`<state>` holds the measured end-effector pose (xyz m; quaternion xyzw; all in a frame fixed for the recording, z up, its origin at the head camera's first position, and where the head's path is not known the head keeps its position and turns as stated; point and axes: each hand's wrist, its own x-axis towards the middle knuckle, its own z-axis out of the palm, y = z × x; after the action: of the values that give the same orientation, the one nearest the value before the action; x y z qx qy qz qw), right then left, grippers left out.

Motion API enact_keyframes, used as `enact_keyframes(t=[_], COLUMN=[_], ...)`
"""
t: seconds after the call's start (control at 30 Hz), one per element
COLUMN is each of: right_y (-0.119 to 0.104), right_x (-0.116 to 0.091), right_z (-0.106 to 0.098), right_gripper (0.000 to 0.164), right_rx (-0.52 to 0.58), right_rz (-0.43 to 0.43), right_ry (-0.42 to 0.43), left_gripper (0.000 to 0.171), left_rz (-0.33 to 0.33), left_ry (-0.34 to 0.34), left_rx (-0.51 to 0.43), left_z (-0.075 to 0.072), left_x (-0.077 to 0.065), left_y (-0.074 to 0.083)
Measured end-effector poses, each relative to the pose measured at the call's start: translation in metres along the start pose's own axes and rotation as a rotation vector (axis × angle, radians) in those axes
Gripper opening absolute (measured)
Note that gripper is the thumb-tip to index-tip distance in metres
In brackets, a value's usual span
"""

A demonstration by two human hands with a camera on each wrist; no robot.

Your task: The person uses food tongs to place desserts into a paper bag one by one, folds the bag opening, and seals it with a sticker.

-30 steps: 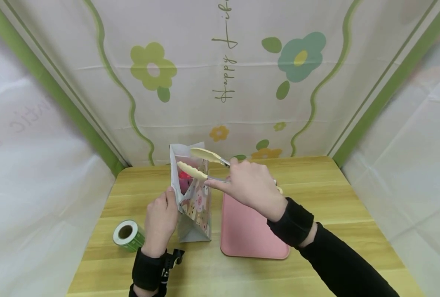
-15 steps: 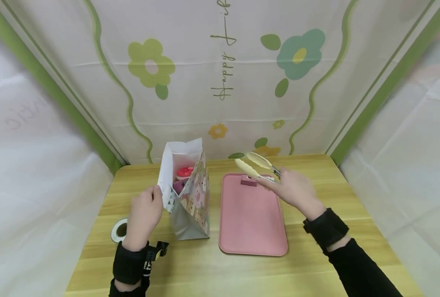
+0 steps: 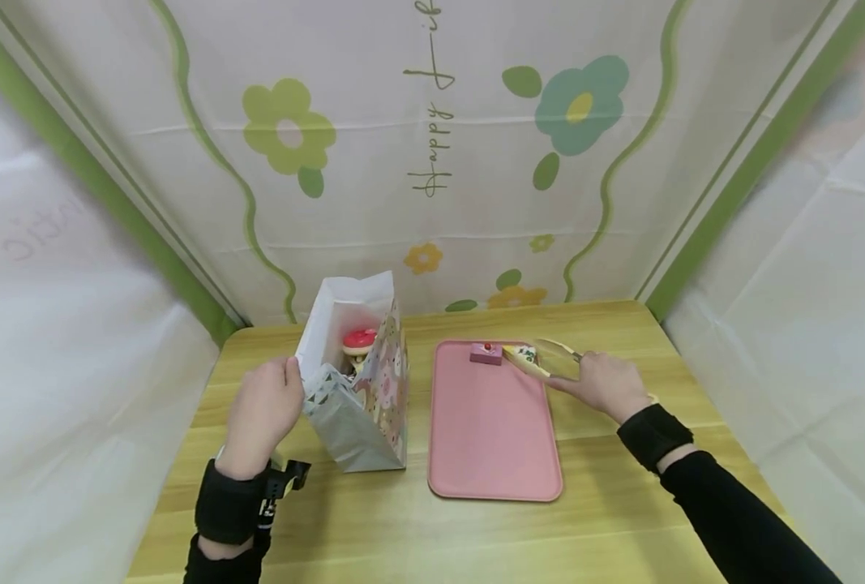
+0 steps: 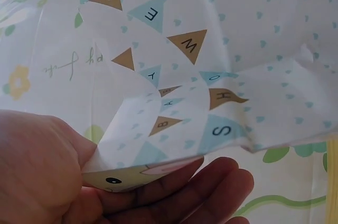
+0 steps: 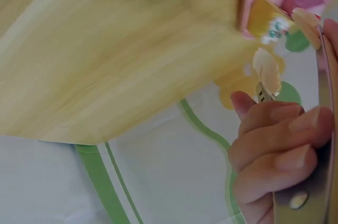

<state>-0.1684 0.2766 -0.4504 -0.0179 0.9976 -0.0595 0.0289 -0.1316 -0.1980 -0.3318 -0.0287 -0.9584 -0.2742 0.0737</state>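
A patterned paper bag (image 3: 387, 397) stands with its mouth wide apart on the left side of the table. My left hand (image 3: 264, 418) pinches its near left edge; the left wrist view shows the thumb on one side of the paper (image 4: 179, 102) and fingers beneath. Inside sits a red-topped toy treat (image 3: 359, 339). My right hand (image 3: 613, 386) grips metal tongs with cream tips (image 3: 533, 369). Their spread tips straddle a triangular toy cake slice (image 3: 525, 354) at the far right corner of a pink tray (image 3: 490, 438). Left of it lies a small purple toy cake (image 3: 486, 354).
The wooden table (image 3: 439, 543) meets a printed cloth backdrop (image 3: 374, 203) behind, with white cloth walls (image 3: 74, 341) on both sides. The bag stands just left of the tray, a narrow strip of table between them.
My right hand has carried the tongs from over the bag rightward and down to the cake slice. The left hand has pulled the bag's edge leftward, widening its mouth; the green-and-white roll has become hidden.
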Motion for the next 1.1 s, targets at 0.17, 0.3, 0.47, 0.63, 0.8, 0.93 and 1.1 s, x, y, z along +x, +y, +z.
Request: enact_keyframes(t=[0.17, 0.3, 0.47, 0.63, 0.8, 0.93, 1.1], right_y=[0.006, 0.006, 0.004, 0.001, 0.002, 0.004, 0.003], right_x=[0.011, 0.019, 0.028, 0.034, 0.036, 0.037, 0.034], right_z=[0.009, 0.014, 0.011, 0.006, 0.004, 0.008, 0.014], right_gripper=[0.072, 0.07, 0.07, 0.07, 0.069, 0.068, 0.066], right_rx=[-0.055, -0.094, -0.116, -0.152, -0.165, -0.166, -0.179], right_rz=[-0.066, -0.123, -0.147, -0.169, -0.187, -0.191, -0.196], right_ry=[-0.02, -0.007, -0.012, -0.026, -0.018, -0.003, 0.034], left_gripper=[0.044, 0.044, 0.044, 0.043, 0.043, 0.044, 0.045], left_rz=[-0.007, -0.005, 0.011, 0.047, 0.075, 0.067, 0.046], left_ry=[0.003, -0.023, -0.038, -0.042, -0.037, -0.048, -0.075], left_rx=[-0.001, -0.002, 0.015, 0.038, 0.048, 0.054, 0.049], left_z=[0.0, -0.001, -0.003, -0.004, -0.005, -0.006, -0.007], left_x=[-0.002, -0.002, 0.0, 0.001, 0.0, 0.0, 0.0], left_y=[-0.001, -0.002, -0.001, -0.002, -0.003, -0.002, 0.0])
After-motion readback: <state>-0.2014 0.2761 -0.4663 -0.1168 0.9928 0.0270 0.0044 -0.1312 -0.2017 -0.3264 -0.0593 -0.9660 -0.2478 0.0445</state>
